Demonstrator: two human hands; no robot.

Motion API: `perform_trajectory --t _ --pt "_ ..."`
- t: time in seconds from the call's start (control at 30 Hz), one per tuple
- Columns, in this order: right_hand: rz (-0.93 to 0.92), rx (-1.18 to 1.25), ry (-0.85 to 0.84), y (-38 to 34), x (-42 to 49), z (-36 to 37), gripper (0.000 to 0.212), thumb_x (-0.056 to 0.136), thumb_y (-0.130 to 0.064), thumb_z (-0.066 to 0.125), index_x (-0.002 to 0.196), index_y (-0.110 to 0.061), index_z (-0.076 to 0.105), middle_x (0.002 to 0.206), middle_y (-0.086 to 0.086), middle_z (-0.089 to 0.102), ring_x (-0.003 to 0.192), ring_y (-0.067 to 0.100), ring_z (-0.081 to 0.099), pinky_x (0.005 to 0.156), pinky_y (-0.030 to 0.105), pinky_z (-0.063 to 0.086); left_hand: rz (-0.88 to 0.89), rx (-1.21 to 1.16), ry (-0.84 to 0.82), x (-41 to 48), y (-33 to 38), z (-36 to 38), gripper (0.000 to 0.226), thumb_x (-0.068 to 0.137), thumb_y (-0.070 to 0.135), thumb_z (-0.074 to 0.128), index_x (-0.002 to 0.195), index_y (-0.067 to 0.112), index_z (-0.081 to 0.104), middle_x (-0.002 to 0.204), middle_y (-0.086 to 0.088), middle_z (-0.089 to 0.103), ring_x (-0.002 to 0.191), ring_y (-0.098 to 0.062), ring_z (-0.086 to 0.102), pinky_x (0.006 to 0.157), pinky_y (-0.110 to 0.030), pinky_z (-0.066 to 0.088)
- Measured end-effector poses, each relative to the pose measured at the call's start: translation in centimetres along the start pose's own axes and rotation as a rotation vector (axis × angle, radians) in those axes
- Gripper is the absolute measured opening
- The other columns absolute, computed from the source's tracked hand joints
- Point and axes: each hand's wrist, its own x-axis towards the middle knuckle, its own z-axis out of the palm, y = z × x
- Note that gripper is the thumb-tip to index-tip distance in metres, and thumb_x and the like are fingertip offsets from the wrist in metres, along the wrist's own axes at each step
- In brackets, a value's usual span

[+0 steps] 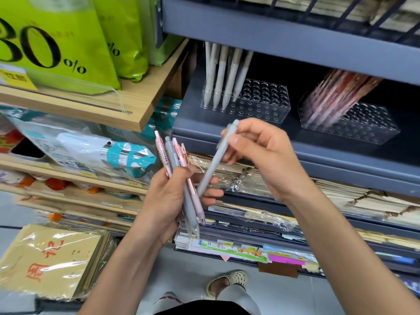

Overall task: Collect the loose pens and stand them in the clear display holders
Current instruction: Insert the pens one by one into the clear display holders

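My left hand [168, 201] grips a bundle of pens [179, 169], several pink and one grey, with their clicker ends pointing up. My right hand [266, 155] pinches a single grey pen [216, 160] near its top; the pen slants down with its tip by my left fingers. On the grey shelf behind stand two clear holders with rows of round holes. The left holder [261, 103] has several pale grey pens [223, 73] standing at its left end. The right holder [363, 128] carries a leaning bunch of pink patterned pens [336, 92].
A higher grey shelf board [295, 35] overhangs the holders. To the left, wooden shelves [136, 103] bear green bags and packaged goods. Wrapped notebooks [341, 196] fill the lower grey shelves. A stack of kraft-paper books [50, 260] lies at lower left. My sandalled foot [227, 280] is on the floor.
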Motion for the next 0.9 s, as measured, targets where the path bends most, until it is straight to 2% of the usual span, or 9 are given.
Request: perform_trajectory --t 0.1,0.17,0.27,0.4,0.53,0.63,0.73,0.83,0.9 --pt "-0.049 0.061 0.076 -0.5 0.3 -0.6 0.014 0.096 0.004 0.048 0.103 0.003 0.059 0.086 0.023 0.064 0.068 0.026 0.062 0.059 0.031 0.053 -0.002 0.049 -0.013 -0.1 -0.1 -0.3 0.012 0.099 0.012 0.050 0.091 0.003 0.053 0.077 -0.015 0.073 0.048 -0.024 0.064 0.041 -0.028 0.051" --pt "-0.058 0.068 0.063 -0.6 0.3 -0.6 0.014 0.097 0.002 0.046 0.106 0.003 0.057 0.090 0.030 0.063 0.068 0.028 0.061 0.058 0.032 0.052 0.019 0.083 -0.030 -0.1 -0.2 -0.3 0.013 0.098 0.012 0.052 0.092 0.001 0.053 0.071 -0.010 0.071 0.041 -0.019 0.055 0.038 -0.025 0.045" --pt "-0.040 0.073 0.026 -0.4 0.2 -0.3 0.016 0.097 0.000 0.048 0.110 0.001 0.057 0.093 0.025 0.067 0.069 0.028 0.062 0.059 0.033 0.054 0.048 0.099 -0.032 0.1 -0.3 0.4 0.015 0.099 0.009 0.050 0.098 -0.006 0.054 0.063 -0.006 0.067 0.038 -0.017 0.047 0.038 -0.024 0.042" --pt "0.028 0.019 0.049 0.2 0.1 0.3 0.027 0.087 0.003 0.063 0.114 -0.003 0.061 0.086 0.019 0.067 0.070 0.021 0.066 0.065 0.031 0.059 0.057 0.097 0.020 0.6 -0.3 0.8 0.028 0.099 0.007 0.049 0.111 -0.018 0.050 0.053 -0.002 0.062 0.037 -0.016 0.045 0.038 -0.023 0.041" --pt "0.077 0.002 0.063 0.4 0.1 0.3 0.037 0.085 0.004 0.065 0.120 -0.007 0.061 0.087 0.015 0.069 0.075 0.020 0.068 0.072 0.032 0.059 0.073 0.080 0.042 0.8 -0.5 0.7 0.032 0.097 0.009 0.054 0.113 -0.018 0.051 0.051 0.001 0.062 0.036 -0.016 0.045 0.037 -0.023 0.040" --pt "0.036 -0.013 0.149 -0.1 0.6 -0.4 0.036 0.087 0.002 0.064 0.121 -0.011 0.061 0.091 0.014 0.072 0.078 0.017 0.070 0.074 0.029 0.058 0.079 0.051 0.051 0.7 -0.5 0.7 0.022 0.096 0.010 0.056 0.104 -0.011 0.055 0.062 -0.002 0.068 0.037 -0.016 0.046 0.037 -0.023 0.040" --pt "-0.027 -0.138 0.324 -0.9 1.9 -1.7 0.030 0.088 -0.003 0.066 0.117 -0.010 0.063 0.092 0.002 0.075 0.078 0.015 0.072 0.077 0.027 0.058 0.080 0.022 0.041 0.4 -0.5 0.5 0.014 0.093 0.013 0.059 0.099 0.001 0.053 0.077 -0.007 0.071 0.039 -0.015 0.047 0.036 -0.024 0.041" --pt "-0.095 -0.278 0.450 -1.7 3.6 -2.9 0.021 0.089 -0.008 0.066 0.106 -0.020 0.064 0.090 -0.002 0.073 0.080 0.016 0.071 0.084 0.036 0.058 0.080 0.013 0.019 0.3 -0.5 0.3 0.026 0.083 0.023 0.065 0.095 0.003 0.053 0.068 -0.005 0.066 0.038 -0.014 0.047 0.036 -0.023 0.042" --pt "-0.140 -0.321 0.506 -1.8 4.8 -3.2 0.018 0.089 -0.008 0.065 0.101 -0.020 0.062 0.092 0.006 0.071 0.087 0.024 0.069 0.087 0.045 0.054 0.081 0.005 0.005 0.3 -0.5 0.1 0.023 0.081 0.027 0.067 0.083 0.008 0.054 0.061 -0.004 0.061 0.037 -0.015 0.046 0.036 -0.023 0.041"
